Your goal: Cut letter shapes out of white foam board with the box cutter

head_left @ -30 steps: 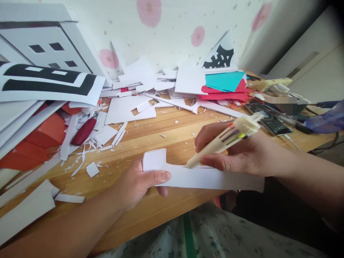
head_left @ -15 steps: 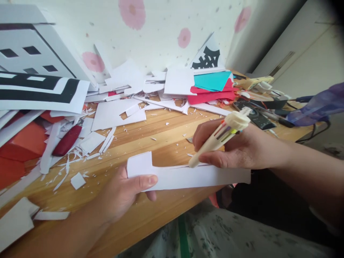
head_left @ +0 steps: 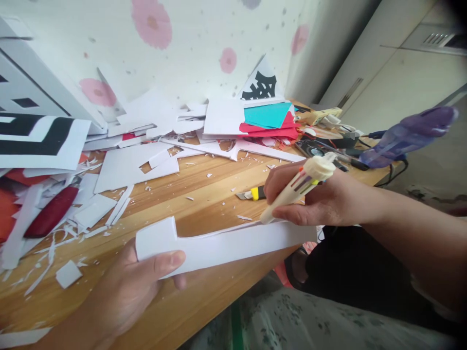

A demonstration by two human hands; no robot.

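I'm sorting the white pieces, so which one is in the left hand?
The long strip with a taller, squared left end: the left hand pinches it there, and no other piece is held.

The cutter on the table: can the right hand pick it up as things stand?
Probably not: though close beside the cutter, the right hand has its fingers closed around the pen.

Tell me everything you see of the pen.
The pen is thick, cream and plastic-looking, with coloured slides in slots near its broad upper end. The right hand grips it slantwise, top raised to the right, lower end at the far edge of the white piece. Whether a tip is out, I cannot tell.
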